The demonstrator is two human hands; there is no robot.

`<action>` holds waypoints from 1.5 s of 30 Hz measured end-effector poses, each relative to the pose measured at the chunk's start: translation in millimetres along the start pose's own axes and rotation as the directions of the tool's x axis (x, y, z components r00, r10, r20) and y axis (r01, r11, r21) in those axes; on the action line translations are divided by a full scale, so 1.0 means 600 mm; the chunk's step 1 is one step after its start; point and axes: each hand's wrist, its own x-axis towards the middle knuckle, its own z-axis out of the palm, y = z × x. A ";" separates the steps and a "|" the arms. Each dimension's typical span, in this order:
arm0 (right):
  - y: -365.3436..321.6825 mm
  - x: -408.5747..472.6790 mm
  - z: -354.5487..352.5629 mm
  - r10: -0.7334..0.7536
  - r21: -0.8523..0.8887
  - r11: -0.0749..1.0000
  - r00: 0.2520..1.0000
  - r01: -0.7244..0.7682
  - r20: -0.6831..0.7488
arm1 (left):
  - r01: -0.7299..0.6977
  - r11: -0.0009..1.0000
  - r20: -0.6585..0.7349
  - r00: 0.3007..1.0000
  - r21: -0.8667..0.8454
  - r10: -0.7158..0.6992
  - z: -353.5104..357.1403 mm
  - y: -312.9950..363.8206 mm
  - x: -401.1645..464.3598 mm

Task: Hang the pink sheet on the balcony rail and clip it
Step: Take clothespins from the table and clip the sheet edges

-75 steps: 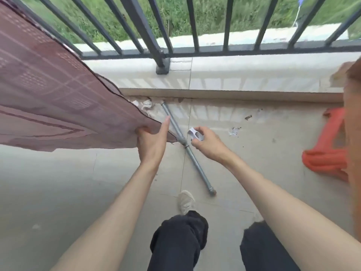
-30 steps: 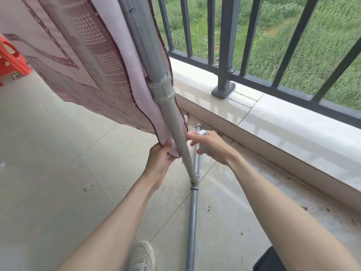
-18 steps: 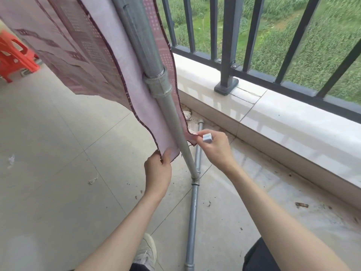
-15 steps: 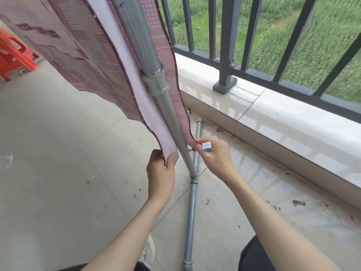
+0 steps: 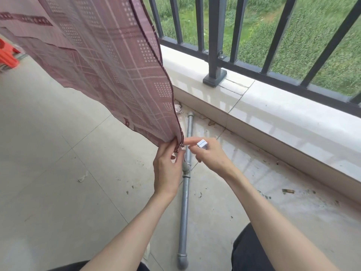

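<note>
The pink patterned sheet [image 5: 109,61] hangs down from above the frame at the upper left, its top hidden. My left hand [image 5: 169,167] pinches the sheet's bottom corner, where two edges come together. My right hand [image 5: 207,155] is close beside it and holds a small white clip [image 5: 202,144] in curled fingers, its forefinger stretched toward the corner. The dark balcony rail [image 5: 216,36] stands on the pale ledge at the upper right.
A grey metal pipe [image 5: 184,196] lies on the tiled floor below my hands. The low stone ledge [image 5: 273,114] runs along the right. An orange plastic object [image 5: 6,55] sits at the far left edge. My dark trouser legs show at the bottom.
The upright pipe that stood before the sheet is now hidden behind it. My hands have come together at the sheet's bottom corner, and the two edges are now gathered in my left fingers.
</note>
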 end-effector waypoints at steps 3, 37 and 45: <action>-0.003 -0.005 -0.005 0.034 0.022 0.999 0.999 -0.035 0.039 | 0.067 0.998 -0.039 0.997 -0.012 -0.067 0.011 0.003 -0.001; 0.039 -0.062 -0.038 0.490 0.501 0.779 0.864 -0.376 -0.114 | 0.042 0.998 -0.211 0.977 0.043 -0.032 0.042 -0.027 0.003; -0.011 -0.083 -0.015 0.038 -0.412 0.898 0.961 -0.153 -0.273 | 0.043 0.999 -0.198 0.979 0.021 -0.038 0.037 -0.021 0.002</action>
